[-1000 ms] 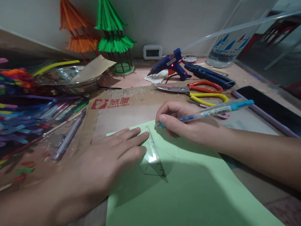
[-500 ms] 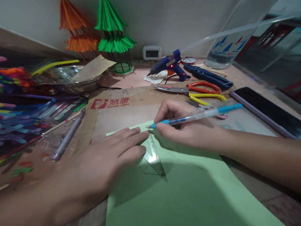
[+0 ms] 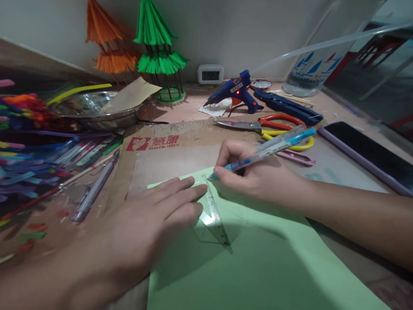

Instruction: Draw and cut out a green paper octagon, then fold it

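Observation:
A sheet of light green paper (image 3: 256,274) lies before me, with faint drawn lines on it. My left hand (image 3: 160,212) rests flat with its fingers stretched over a clear set square (image 3: 215,216), pressing it on the paper; part of the set square is hidden under the fingers. My right hand (image 3: 246,167) pinches a blue, clear-barrelled pen (image 3: 267,152), whose tip is close to the set square's upper corner. From here I cannot tell whether the tip touches the paper.
Scissors (image 3: 241,125), a blue glue gun (image 3: 234,90), a dark blue utility knife (image 3: 289,106) and a phone (image 3: 372,156) lie beyond my right hand. On the left are a metal bowl (image 3: 102,119), pipe cleaners (image 3: 19,166) and a pen (image 3: 96,187). A green pipe-cleaner tower (image 3: 158,63) stands behind.
The pen has swung to a steeper slant, and its tip has shifted slightly right, beside the set square's edge. My left hand stays on the set square. The view has shifted slightly.

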